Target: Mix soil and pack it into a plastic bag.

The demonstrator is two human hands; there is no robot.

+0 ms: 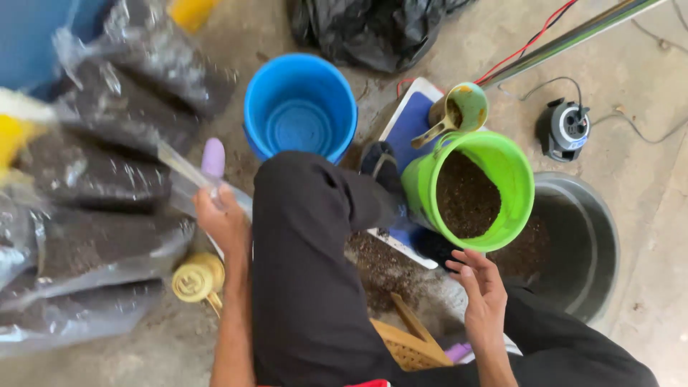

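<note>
Left hand [223,223] down beside the black-trousered knee [308,236], fingers curled and pinching the clear neck of a plastic bag [188,172], a lilac fingertip cover [213,158] poking up just above the grip. Just below that hand, one pale yellow plastic scoop cup [198,278] lying on the concrete floor [645,215]. Further left, a heap of clear plastic bags packed with dark soil [93,208], at least five countable, stacked against each other.

Right hand [481,287] loose and spread, palm up, holding nothing, fingertips just beside the lower rim of one bright green plastic bucket [517,179] partly filled with dark soil. Green bucket standing on a blue and white flat scale [410,118]. One light green scoop cup [462,107] with soil inside, resting just beyond the bucket's far rim. To the right, one large grey round tub [584,244], soil in its bottom, touching the green bucket. Ahead of the knee, one empty blue plastic bucket [301,107]. Buckets: two in all. Scoop cups: two. Far right, one small black device with a cable [565,129]. At the top, one crumpled black plastic bag [373,29].
</note>
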